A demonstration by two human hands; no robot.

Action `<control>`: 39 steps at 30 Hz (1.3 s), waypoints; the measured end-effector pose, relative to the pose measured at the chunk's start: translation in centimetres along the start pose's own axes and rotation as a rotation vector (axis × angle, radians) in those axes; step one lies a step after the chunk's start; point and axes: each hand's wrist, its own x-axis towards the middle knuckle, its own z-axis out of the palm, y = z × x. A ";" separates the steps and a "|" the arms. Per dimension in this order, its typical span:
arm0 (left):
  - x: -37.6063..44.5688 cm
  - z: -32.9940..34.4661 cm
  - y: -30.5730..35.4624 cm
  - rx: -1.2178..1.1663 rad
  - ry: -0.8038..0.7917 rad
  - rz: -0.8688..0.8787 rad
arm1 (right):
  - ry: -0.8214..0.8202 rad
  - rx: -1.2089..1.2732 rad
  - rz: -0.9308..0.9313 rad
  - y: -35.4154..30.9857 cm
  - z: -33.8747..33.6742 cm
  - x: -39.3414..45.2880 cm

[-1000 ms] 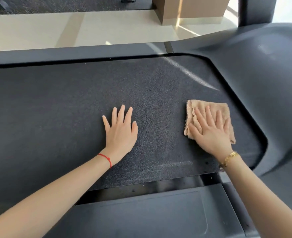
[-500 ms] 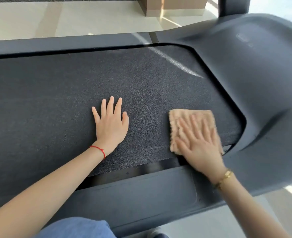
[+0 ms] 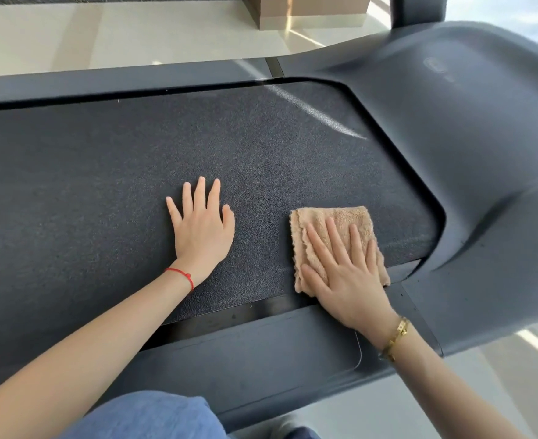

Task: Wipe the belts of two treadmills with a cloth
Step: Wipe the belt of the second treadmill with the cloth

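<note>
A dark textured treadmill belt point(image 3: 103, 172) runs across the view from left to right. A folded tan cloth point(image 3: 324, 223) lies on the belt near its near edge, at the right. My right hand point(image 3: 343, 274) lies flat on the cloth with fingers spread, pressing it down; its heel reaches the belt's near edge. My left hand point(image 3: 201, 229) rests flat on the bare belt to the left of the cloth, fingers apart, holding nothing.
The treadmill's dark motor cover point(image 3: 470, 128) rises at the right end of the belt. A side rail point(image 3: 261, 353) runs along the near edge, another rail point(image 3: 118, 80) along the far edge. Beyond lie a pale tiled floor point(image 3: 103, 36) and a wooden pillar base point(image 3: 312, 11).
My right hand has dragged the cloth toward me, from the middle of the belt's width to its near edge. My left hand stays flat on the belt.
</note>
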 end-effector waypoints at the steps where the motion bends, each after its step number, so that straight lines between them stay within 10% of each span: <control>1: 0.0 0.0 0.0 -0.002 -0.002 0.000 | -0.005 0.006 -0.007 0.8 -0.2 0.2; 10: 0.1 0.1 -0.1 0.009 0.001 -0.008 | 0.011 0.102 0.344 6.2 -2.1 5.2; 20: 0.1 0.1 0.0 0.011 0.019 -0.012 | 0.018 0.027 -0.164 -0.8 0.4 0.7; 29: 0.1 -0.1 0.2 0.004 0.012 -0.025 | 0.023 0.130 0.267 1.6 -1.5 9.1; 39: -0.2 -1.0 -3.2 -0.004 -0.036 -0.007 | 0.066 0.039 -0.285 -4.0 1.1 3.6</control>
